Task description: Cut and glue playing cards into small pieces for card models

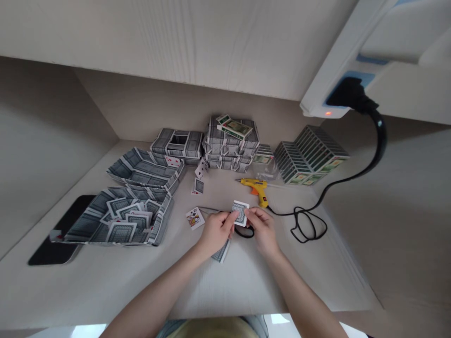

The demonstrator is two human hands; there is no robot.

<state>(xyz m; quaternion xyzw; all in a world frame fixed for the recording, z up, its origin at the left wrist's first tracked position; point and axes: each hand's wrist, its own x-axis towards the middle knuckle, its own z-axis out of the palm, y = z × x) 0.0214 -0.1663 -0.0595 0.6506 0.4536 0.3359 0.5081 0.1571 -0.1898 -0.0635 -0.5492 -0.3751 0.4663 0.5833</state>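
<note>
Between both hands a playing card (pixel 240 210) is held up, its grey patterned back facing me. My left hand (pixel 219 228) pinches its left edge with thumb and fingers. On the opposite edge, my right hand (pixel 261 227) is closed with thumb and fingers. Scissors lie beneath the hands; one black handle loop (pixel 245 233) shows and the rest is partly hidden. Partly covered by my left wrist is a face-down card or pile of cards (pixel 221 253). Just left of my left hand lies a face-up picture card (pixel 195 218).
A yellow glue gun (pixel 256 188) lies beyond my right hand, its black cord (pixel 308 223) coiled rightward. Card-built trays (pixel 160 225) stand left, one holding loose cards, beside a dark phone (pixel 58 251). Card-built boxes (pixel 230 145) and stacked card packs (pixel 310 155) line the back. A power strip (pixel 329 101) hangs above.
</note>
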